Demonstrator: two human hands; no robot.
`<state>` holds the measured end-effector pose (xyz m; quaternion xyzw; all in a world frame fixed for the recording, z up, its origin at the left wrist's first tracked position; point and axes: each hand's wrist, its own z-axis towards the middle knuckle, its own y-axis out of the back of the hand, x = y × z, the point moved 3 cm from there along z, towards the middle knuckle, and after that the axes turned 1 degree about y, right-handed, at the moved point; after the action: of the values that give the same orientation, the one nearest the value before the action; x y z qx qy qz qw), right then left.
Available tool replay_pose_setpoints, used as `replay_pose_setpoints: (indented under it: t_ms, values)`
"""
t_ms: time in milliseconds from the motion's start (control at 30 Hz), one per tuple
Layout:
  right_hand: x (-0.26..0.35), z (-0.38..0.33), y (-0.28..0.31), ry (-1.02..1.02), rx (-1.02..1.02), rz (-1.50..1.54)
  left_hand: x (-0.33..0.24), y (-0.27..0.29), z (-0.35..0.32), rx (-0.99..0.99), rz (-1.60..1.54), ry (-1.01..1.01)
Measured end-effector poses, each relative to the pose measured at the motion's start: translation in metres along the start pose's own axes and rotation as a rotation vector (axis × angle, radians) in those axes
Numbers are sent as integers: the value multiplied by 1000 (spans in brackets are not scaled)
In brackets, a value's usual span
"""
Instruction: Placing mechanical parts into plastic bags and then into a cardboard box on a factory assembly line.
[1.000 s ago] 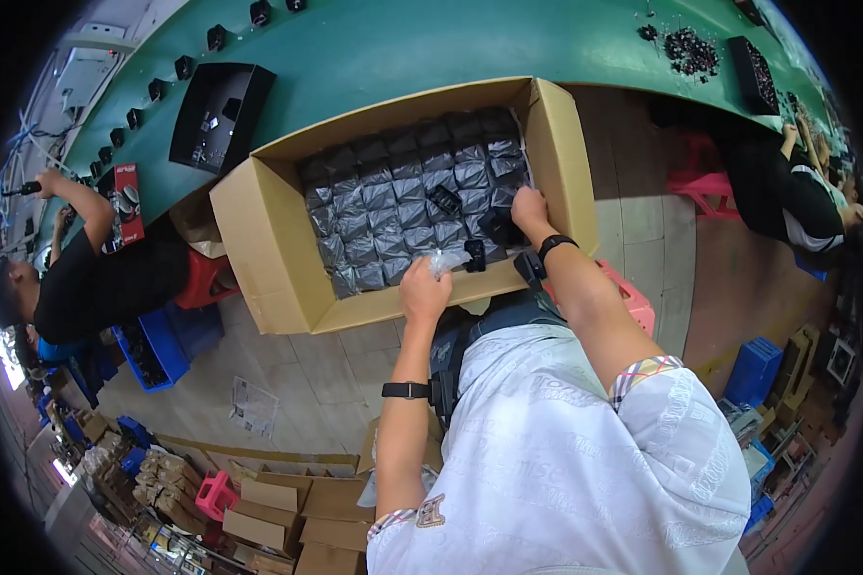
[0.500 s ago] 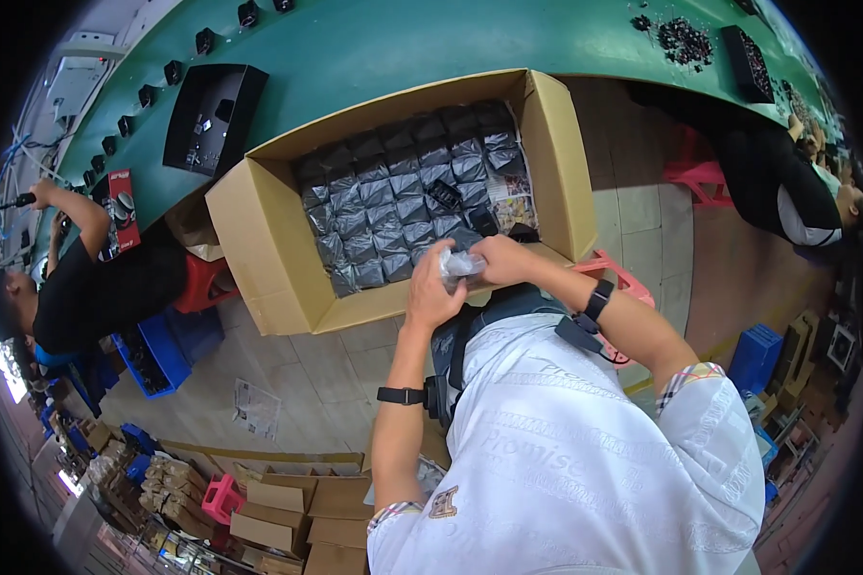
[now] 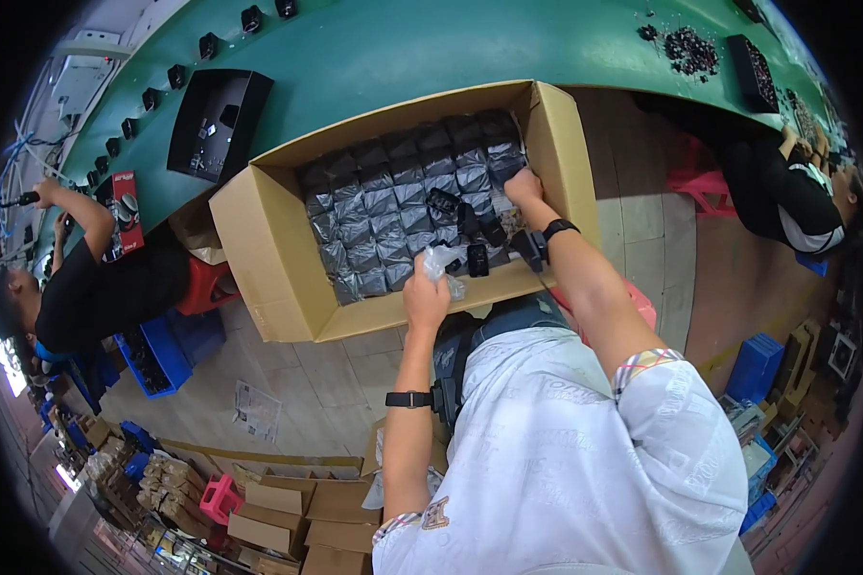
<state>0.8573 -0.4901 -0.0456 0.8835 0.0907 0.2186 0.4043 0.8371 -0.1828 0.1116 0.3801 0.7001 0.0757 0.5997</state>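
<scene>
A large open cardboard box (image 3: 276,251) stands before me, with rows of black parts (image 3: 381,204) in thin grey plastic bags inside. My left hand (image 3: 426,293) is closed round crumpled clear plastic bags (image 3: 441,261) over the box's near edge. Deep in the far right part of the box, my right hand (image 3: 524,187) has its fingers curled down beside the bagged parts; what they grip is hidden. Several unwrapped black parts lie loose on top, among them one square black piece (image 3: 478,260) nearest me. Some printed paper (image 3: 504,205) shows below my right hand.
Beyond the box runs a green worktable (image 3: 374,48) with a black tray (image 3: 218,125) and a heap of small dark pieces (image 3: 690,52). Co-workers sit at left and right, on red stools (image 3: 204,285). A blue crate (image 3: 153,350) and flattened cartons (image 3: 340,513) are on the floor.
My right hand has left my left hand and reached away and right into the box. My left hand has come slightly down, keeping the clear bags. A loose black part shows near the front edge.
</scene>
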Motion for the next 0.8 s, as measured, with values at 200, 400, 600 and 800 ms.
replay_pose_setpoints:
  t_ms: [200, 400, 600, 800]
  values:
    - [-32, 35, -15, -55, 244, 154, -4, -7, 3, -13, 11, -43]
    - [-20, -21, -7, 189, -225, 19, 4, -6, 3, -5, 48, 0]
    - [5, -78, 19, 274, -16, 70, 2, -7, 3, 33, 61, 21]
    - [46, -180, 42, 877, 770, 239, -54, 9, 2, -48, 13, -472]
